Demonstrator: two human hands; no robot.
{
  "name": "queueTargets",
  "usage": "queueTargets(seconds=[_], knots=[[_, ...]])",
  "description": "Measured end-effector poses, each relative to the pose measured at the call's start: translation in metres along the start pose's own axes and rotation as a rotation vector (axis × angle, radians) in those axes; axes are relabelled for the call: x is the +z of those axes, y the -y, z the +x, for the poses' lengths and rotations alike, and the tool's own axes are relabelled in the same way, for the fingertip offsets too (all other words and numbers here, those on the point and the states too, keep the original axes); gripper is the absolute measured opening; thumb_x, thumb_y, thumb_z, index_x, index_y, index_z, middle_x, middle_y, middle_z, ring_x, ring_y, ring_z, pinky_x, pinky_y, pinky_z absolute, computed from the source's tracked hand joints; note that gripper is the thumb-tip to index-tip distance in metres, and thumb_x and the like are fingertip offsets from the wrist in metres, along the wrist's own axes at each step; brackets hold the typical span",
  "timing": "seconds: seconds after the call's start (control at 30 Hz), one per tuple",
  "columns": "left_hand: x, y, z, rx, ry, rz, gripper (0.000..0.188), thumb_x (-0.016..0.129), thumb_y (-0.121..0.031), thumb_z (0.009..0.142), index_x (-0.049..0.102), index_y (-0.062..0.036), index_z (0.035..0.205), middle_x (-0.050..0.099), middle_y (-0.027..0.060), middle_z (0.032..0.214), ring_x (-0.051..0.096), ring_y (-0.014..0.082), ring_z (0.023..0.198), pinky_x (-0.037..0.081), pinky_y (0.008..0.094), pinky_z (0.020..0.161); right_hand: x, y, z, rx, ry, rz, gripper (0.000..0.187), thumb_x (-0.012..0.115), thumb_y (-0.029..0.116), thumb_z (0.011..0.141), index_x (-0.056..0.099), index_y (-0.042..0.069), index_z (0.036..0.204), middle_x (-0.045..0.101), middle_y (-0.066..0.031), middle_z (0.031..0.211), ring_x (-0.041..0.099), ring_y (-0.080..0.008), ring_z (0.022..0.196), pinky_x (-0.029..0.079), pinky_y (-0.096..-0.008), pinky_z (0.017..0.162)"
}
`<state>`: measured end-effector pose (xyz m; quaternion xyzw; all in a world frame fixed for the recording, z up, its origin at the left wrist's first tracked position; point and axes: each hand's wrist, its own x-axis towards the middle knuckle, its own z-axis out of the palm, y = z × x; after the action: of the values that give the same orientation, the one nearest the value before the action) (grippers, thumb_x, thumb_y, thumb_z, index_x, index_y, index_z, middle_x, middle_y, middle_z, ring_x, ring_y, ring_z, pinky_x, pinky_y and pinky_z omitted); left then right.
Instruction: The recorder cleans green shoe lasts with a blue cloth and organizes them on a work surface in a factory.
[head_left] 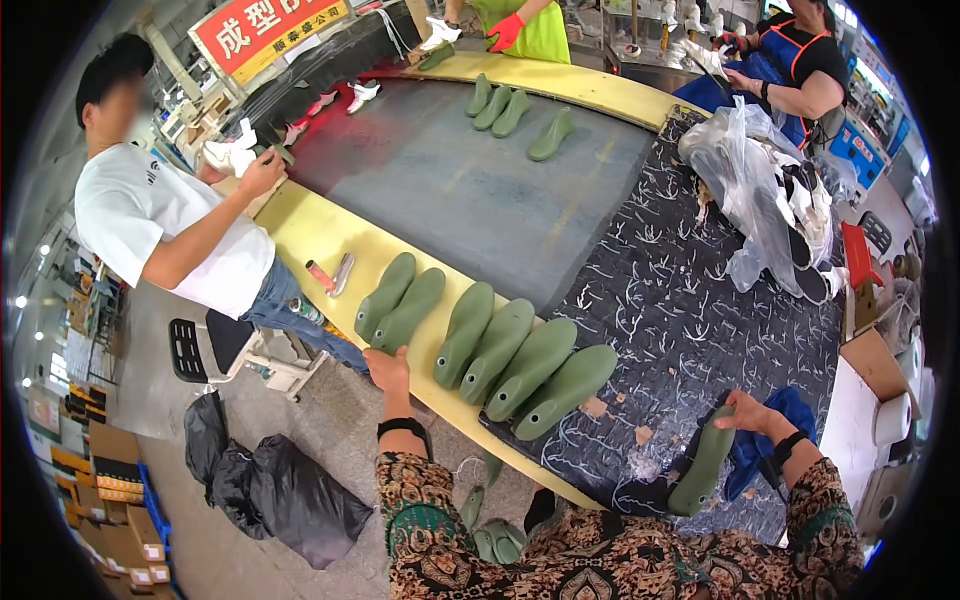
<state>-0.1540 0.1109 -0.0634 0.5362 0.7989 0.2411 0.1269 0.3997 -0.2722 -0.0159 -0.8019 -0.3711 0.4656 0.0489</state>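
Observation:
My right hand (756, 414) grips one end of a green shoe last (704, 462), whose other end, with a small hole, points down toward me over the black table top. At the yellow edge, my left hand (390, 370) has its thumb and fingers apart, at the heel of a green shoe last (412, 308). Another last (388, 292) lies just left of that one. To the right, several more green lasts (552, 358) lie side by side in a slanted row, heels toward me. Whether my left fingertips press on the last cannot be seen clearly.
A dark belt (440, 190) carries more green lasts (500, 108). Clear plastic bags with white shoe parts (770, 190) lie at the right. A person in white (180, 220) works at the left; others stand at the far side. Black bags (300, 500) lie on the floor.

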Motion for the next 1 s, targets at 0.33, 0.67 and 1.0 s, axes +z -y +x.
queueTargets(seconds=[0.33, 0.67, 1.0], knots=[[-0.038, -0.06, -0.193, 0.538, 0.142, -0.343, 0.067, 0.073, -0.033, 0.07, 0.044, 0.0086, 0.114, 0.044, 0.0268, 0.12, 0.04, 0.0436, 0.115, 0.031, 0.0498, 0.098, 0.004, -0.006, -0.003, -0.009, -0.017, 0.033, 0.068, 0.083, 0.042, 0.059, 0.05, 0.001, 0.102, 0.055, -0.0103, 0.091, 0.052, -0.021, 0.088, 0.043, -0.0329, 0.075], [-0.051, -0.113, -0.249, 0.812, 0.225, 0.196, 0.061, 0.078, -0.034, 0.062, 0.053, -0.0014, 0.107, 0.03, 0.024, 0.136, 0.026, 0.0463, 0.125, 0.024, 0.0611, 0.094, -0.005, 0.002, -0.004, -0.051, -0.079, 0.038, 0.071, 0.082, 0.047, 0.057, 0.053, -0.002, 0.1, 0.058, -0.0155, 0.094, 0.055, -0.0249, 0.09, 0.044, -0.0342, 0.076], [-0.023, -0.098, -0.222, 0.771, -0.036, 0.077, 0.053, 0.082, -0.031, 0.051, 0.058, 0.001, 0.086, 0.039, 0.0192, 0.128, 0.032, 0.0422, 0.121, 0.026, 0.0559, 0.094, 0.009, 0.004, -0.005, -0.051, -0.083, 0.105, 0.079, 0.08, 0.05, 0.059, 0.054, -0.008, 0.105, 0.059, -0.0185, 0.1, 0.056, -0.0289, 0.097, 0.044, -0.0356, 0.081]])
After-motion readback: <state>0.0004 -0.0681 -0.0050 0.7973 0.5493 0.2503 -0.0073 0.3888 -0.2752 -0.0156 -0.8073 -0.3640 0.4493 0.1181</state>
